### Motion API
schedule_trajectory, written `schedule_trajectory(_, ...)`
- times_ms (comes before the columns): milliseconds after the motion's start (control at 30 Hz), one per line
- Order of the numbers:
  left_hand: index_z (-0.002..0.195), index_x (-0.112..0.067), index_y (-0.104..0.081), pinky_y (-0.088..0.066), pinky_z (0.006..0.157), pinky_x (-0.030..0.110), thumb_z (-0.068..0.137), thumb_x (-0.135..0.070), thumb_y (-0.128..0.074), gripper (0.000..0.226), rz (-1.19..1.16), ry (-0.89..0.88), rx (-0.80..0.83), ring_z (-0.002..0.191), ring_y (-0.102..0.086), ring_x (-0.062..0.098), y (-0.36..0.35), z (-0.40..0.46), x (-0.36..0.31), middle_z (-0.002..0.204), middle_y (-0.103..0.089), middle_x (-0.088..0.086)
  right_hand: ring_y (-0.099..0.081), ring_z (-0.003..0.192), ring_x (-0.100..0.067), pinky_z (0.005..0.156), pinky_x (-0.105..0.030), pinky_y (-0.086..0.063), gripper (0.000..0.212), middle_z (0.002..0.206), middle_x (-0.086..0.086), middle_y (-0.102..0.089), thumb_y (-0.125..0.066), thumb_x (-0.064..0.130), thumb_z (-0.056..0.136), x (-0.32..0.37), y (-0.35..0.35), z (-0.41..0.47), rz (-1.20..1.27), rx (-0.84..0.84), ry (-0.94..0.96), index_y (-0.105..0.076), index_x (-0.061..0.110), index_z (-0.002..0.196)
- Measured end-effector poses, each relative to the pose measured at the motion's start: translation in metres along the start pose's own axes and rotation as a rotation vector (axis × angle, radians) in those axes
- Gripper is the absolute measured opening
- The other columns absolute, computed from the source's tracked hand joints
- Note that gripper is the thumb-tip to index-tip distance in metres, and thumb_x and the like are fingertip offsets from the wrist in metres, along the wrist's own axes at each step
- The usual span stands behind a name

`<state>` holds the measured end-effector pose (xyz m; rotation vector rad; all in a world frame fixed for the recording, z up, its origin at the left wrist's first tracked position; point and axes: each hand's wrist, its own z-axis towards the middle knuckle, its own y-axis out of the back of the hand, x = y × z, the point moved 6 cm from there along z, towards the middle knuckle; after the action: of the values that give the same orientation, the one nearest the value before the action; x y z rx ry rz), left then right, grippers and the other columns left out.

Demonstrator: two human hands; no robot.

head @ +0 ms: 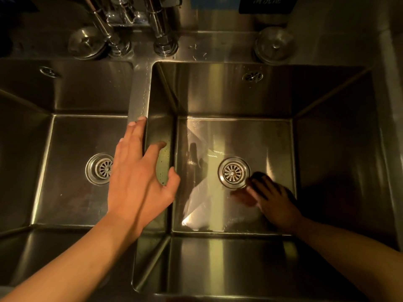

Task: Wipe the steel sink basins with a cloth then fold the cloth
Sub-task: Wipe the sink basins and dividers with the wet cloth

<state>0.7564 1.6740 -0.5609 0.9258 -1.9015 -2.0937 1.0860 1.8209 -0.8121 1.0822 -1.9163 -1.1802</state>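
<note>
Pressed flat under the right hand, a dark cloth lies on the floor of the right steel basin, just beside the round slotted drain on that drain's near-right side. Only a small dark bulge of the cloth shows past the fingertips, so its long axis and which way it points cannot be told. The right grip looks loosely spread, fingers lying over the cloth and pointing toward the drain and the basin's far-left corner; the hand is dim and blurred, and whether the fingers curl round the fabric cannot be told.

Left hand holds nothing. Its fingers are straight and splayed, resting along the steel divider between the two basins, fingertips pointing to the far edge, thumb out over the right basin's left wall.

Left steel basin has its own round drain, partly behind the left hand. At the sink's far edge stand chrome tap pipes and two round steel stoppers, one near each far corner.
</note>
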Motion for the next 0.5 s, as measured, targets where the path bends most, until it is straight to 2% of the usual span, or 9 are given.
schedule_trajectory(67, 0.126, -0.014, -0.065, -0.024, 0.126, 0.053, 0.082, -0.043, -0.061, 0.052, -0.002, -0.009, -0.006, 0.160, -0.011, 0.028, 0.000, 0.000, 0.000, 0.170, -0.018, 0.013, -0.042, 0.144, -0.040, 0.095, -0.061, -0.051, 0.074, 0.158, -0.008, -0.044, -0.081, 0.030, 0.079, 0.029, -0.014, -0.013, -0.068, -0.009, 0.284, -0.053, 0.029, 0.148)
schedule_trajectory(133, 0.124, -0.014, -0.065, -0.025, 0.125, 0.054, 0.082, -0.043, -0.061, 0.052, 0.007, -0.020, -0.016, 0.160, -0.012, 0.028, -0.001, 0.000, 0.000, 0.170, -0.019, 0.014, -0.042, 0.144, -0.037, 0.097, -0.059, -0.051, 0.066, 0.157, -0.004, -0.046, -0.075, 0.034, 0.086, 0.058, -0.019, -0.021, -0.117, -0.090, 0.526, -0.053, 0.031, 0.148)
schedule_trajectory(200, 0.125, -0.014, -0.065, -0.026, 0.125, 0.053, 0.081, -0.043, -0.062, 0.052, 0.013, -0.021, -0.022, 0.160, -0.013, 0.028, -0.001, 0.000, 0.001, 0.170, -0.020, 0.014, -0.033, 0.150, -0.034, 0.106, -0.058, -0.046, 0.064, 0.163, -0.002, -0.037, -0.063, 0.032, 0.095, 0.083, -0.017, -0.012, -0.113, -0.070, 0.636, -0.041, 0.031, 0.155)
schedule_trajectory(300, 0.127, -0.015, -0.065, -0.026, 0.125, 0.054, 0.081, -0.043, -0.062, 0.054, 0.007, -0.024, -0.021, 0.160, -0.012, 0.028, -0.002, 0.001, 0.001, 0.170, -0.019, 0.013, -0.014, 0.156, -0.035, 0.114, -0.061, -0.035, 0.071, 0.169, -0.005, -0.018, -0.053, 0.028, 0.099, 0.131, -0.009, 0.017, -0.128, 0.055, 0.725, -0.020, 0.029, 0.161)
schedule_trajectory(367, 0.127, -0.015, -0.064, -0.026, 0.125, 0.054, 0.081, -0.043, -0.062, 0.054, 0.007, -0.021, -0.021, 0.160, -0.012, 0.028, -0.001, 0.000, 0.001, 0.170, -0.019, 0.013, -0.007, 0.157, -0.033, 0.117, -0.058, -0.028, 0.072, 0.170, -0.003, -0.015, -0.050, 0.029, 0.098, 0.159, 0.003, 0.038, -0.130, 0.082, 0.813, -0.016, 0.030, 0.162)
schedule_trajectory(433, 0.128, -0.015, -0.065, -0.026, 0.125, 0.054, 0.081, -0.042, -0.062, 0.054, 0.010, -0.015, -0.020, 0.160, -0.012, 0.027, -0.001, 0.000, 0.000, 0.170, -0.019, 0.012, -0.024, 0.153, -0.027, 0.114, -0.046, -0.035, 0.059, 0.163, 0.003, -0.032, -0.049, 0.033, 0.100, 0.174, 0.017, 0.064, -0.149, 0.033, 0.855, -0.032, 0.034, 0.157)
schedule_trajectory(500, 0.129, -0.016, -0.064, -0.025, 0.125, 0.053, 0.081, -0.042, -0.062, 0.054, 0.013, -0.005, -0.014, 0.160, -0.010, 0.025, -0.001, 0.000, 0.000, 0.171, -0.018, 0.011, -0.049, 0.138, -0.017, 0.100, -0.034, -0.045, 0.044, 0.147, 0.007, -0.054, -0.056, 0.033, 0.098, 0.182, 0.043, 0.092, -0.194, -0.131, 0.841, -0.053, 0.037, 0.142)
